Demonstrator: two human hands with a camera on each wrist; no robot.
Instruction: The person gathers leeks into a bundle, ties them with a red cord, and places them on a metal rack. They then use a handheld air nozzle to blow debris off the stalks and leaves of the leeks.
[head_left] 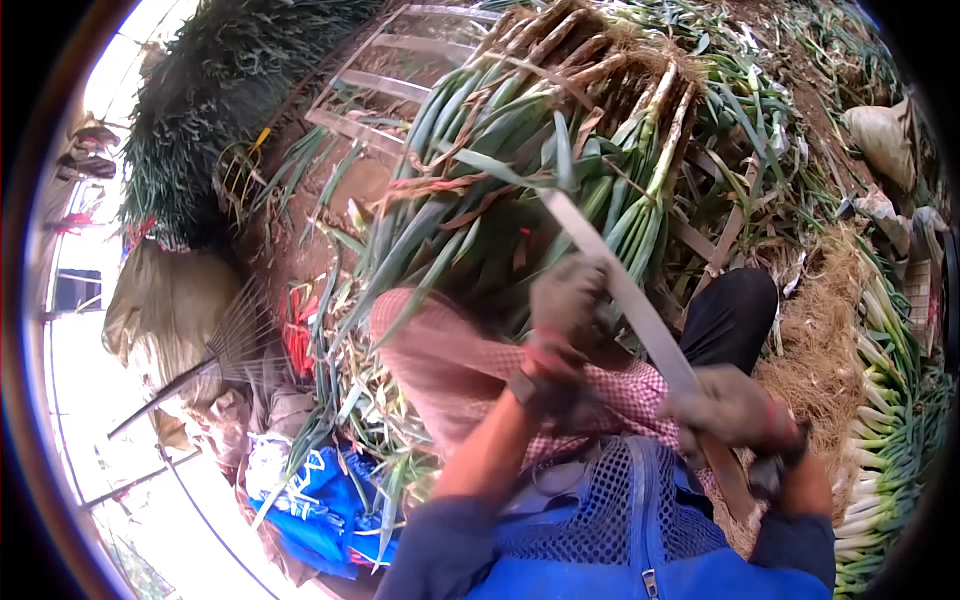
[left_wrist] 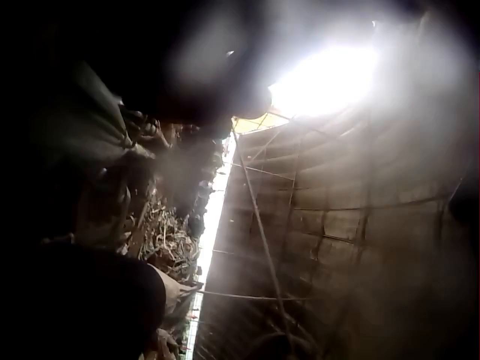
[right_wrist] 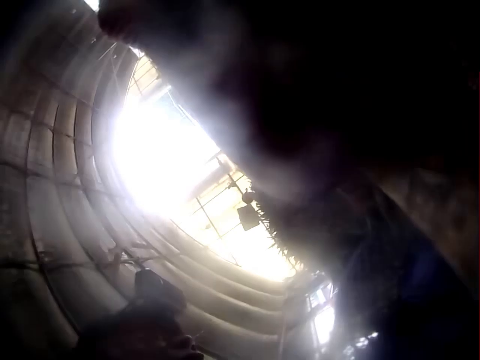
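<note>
Blue vest (head_left: 600, 530): nearest my head camera, zipped down the front, its mesh panels above the lap.
Right hand (head_left: 730, 408): gloved, near the vest; I see its fingers curled round the lower part of the flat strip.
Flat strip (head_left: 630, 285): long and greyish, slanting from beside the vest, over the checked trousers (head_left: 470, 345), up to the leaves.
Left hand (head_left: 570, 300): gloved and blurred, just beside the strip's upper half; I cannot tell whether it grips anything.
Green onion bundle (head_left: 565, 150): big and loose, in front of the knees, leaves toward the person, brown roots at the far end.
Slatted frame (head_left: 385, 83): on the soil, partly under the bundle's left side.
Olive sack (head_left: 170, 305): well off to the left, a wire rake (head_left: 240, 350) near it, a blue bag (head_left: 320, 510) lower down.
Onion row (head_left: 870, 480): along the right, pale stems side by side, beyond a mat of brown roots (head_left: 815, 320).
Left wrist view: ribbed roof (left_wrist: 322, 217) and glare; dark shapes hide that hand from me.
Right wrist view: bright opening (right_wrist: 161, 154) in a curved roof; I cannot make out the hand or strip.
</note>
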